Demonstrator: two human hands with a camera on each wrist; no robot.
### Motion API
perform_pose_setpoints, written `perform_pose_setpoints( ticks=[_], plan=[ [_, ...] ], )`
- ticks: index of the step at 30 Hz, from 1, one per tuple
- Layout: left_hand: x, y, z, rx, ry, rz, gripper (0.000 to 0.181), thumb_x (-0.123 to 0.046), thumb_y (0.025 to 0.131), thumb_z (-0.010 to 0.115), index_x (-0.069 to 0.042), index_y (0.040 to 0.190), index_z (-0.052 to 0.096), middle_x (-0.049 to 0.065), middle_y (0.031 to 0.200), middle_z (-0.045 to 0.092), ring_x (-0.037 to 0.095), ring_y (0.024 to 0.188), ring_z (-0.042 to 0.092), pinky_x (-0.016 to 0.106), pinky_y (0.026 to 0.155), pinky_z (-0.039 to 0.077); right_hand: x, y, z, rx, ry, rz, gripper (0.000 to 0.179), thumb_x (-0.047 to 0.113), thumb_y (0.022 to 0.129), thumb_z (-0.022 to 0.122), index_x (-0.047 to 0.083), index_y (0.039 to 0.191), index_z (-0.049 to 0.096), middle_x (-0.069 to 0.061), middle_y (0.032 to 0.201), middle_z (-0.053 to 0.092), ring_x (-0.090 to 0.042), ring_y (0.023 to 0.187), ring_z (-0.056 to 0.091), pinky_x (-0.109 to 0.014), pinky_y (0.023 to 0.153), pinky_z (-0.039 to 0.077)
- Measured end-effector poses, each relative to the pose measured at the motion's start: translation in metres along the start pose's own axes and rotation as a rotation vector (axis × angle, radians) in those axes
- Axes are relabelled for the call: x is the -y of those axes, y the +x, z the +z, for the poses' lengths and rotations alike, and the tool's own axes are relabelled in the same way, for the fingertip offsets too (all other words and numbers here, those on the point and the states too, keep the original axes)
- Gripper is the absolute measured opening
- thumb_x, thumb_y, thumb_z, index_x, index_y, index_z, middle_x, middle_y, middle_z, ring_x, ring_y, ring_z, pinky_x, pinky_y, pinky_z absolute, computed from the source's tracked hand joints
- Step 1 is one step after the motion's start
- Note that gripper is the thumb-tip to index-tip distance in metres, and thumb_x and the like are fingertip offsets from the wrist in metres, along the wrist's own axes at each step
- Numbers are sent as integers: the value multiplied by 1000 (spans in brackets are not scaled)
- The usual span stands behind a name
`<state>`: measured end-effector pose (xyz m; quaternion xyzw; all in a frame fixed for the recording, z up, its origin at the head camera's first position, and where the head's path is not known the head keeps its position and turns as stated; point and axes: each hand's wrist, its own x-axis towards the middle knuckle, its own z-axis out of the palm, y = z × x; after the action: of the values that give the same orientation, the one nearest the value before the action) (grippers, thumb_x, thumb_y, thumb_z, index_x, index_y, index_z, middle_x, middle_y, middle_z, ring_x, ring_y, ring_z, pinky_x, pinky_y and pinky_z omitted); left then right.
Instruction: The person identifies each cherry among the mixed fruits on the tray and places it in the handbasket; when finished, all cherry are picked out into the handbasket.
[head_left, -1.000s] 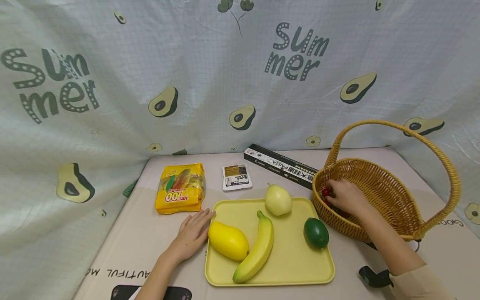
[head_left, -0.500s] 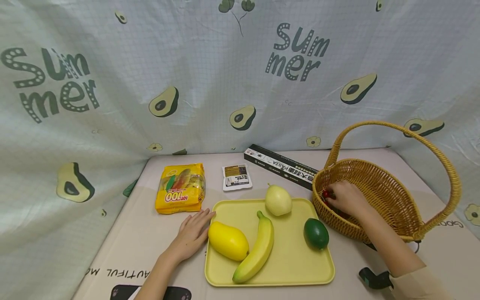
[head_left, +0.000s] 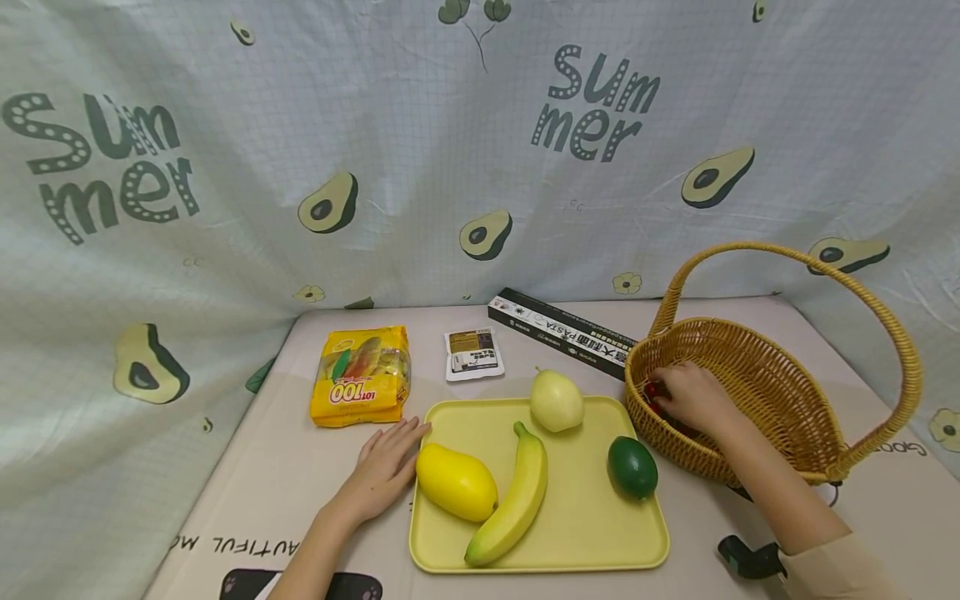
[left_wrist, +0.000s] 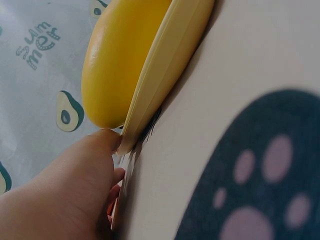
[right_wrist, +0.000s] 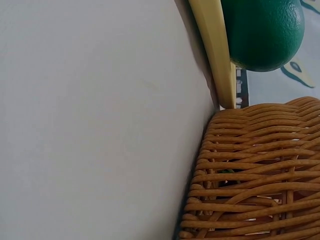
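My right hand reaches down into the left side of a wicker basket, fingers curled at small glossy red things. Its fingertips are partly hidden, and in the right wrist view the basket's woven wall hides the hand. My left hand lies on the table with fingers extended, touching the left rim of a yellow tray. The left wrist view shows the thumb at the tray's edge, just below a yellow mango. On the tray also lie a banana, a pear and a dark green avocado.
Behind the tray are a yellow candy bag, a small white-and-brown packet and a long black pasta box reaching to the basket. The tall basket handle arches over the right side. A black curved object lies by the right sleeve.
The right hand's fingers have shifted slightly inside the basket, and the red things beside them show a little differently. My left hand and the tray's fruit stay put.
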<state>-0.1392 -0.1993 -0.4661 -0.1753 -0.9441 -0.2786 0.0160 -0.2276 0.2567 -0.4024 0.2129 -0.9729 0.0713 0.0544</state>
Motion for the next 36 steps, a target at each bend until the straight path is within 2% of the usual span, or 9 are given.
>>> perform_pose_setpoints(
  ticks=[11, 22, 31, 36],
  plan=[
    [0, 1, 1, -5, -5, -10, 45, -25, 94, 50, -21, 138, 42, 6, 145, 35, 26, 135, 24, 50, 108, 7, -2, -1, 0, -1, 19, 11, 28, 6, 74, 72, -2, 100, 65, -13, 87, 66, -34, 79, 56, -40, 57, 46],
    [0, 1, 2, -6, -7, -8, 45, -25, 95, 50, -21, 138, 42, 5, 145, 35, 25, 135, 24, 50, 108, 6, -1, -4, -2, -5, 34, 20, 29, 9, 77, 70, -2, 103, 64, -16, 91, 66, -37, 83, 58, -44, 61, 48],
    [0, 3, 2, 1, -7, -17, 45, -27, 95, 49, -21, 139, 41, 5, 145, 34, 25, 135, 23, 50, 108, 6, 2, -4, -9, -24, 32, 54, 31, 13, 80, 68, -2, 107, 63, -19, 95, 65, -35, 79, 55, -37, 52, 43],
    [0, 3, 2, -9, -2, -9, 44, -29, 95, 49, -21, 138, 43, 5, 144, 37, 26, 134, 25, 51, 108, 9, 6, -6, -10, -72, 52, 56, 30, 13, 82, 66, -3, 107, 63, -21, 96, 64, -39, 84, 55, -46, 63, 46]
  ],
)
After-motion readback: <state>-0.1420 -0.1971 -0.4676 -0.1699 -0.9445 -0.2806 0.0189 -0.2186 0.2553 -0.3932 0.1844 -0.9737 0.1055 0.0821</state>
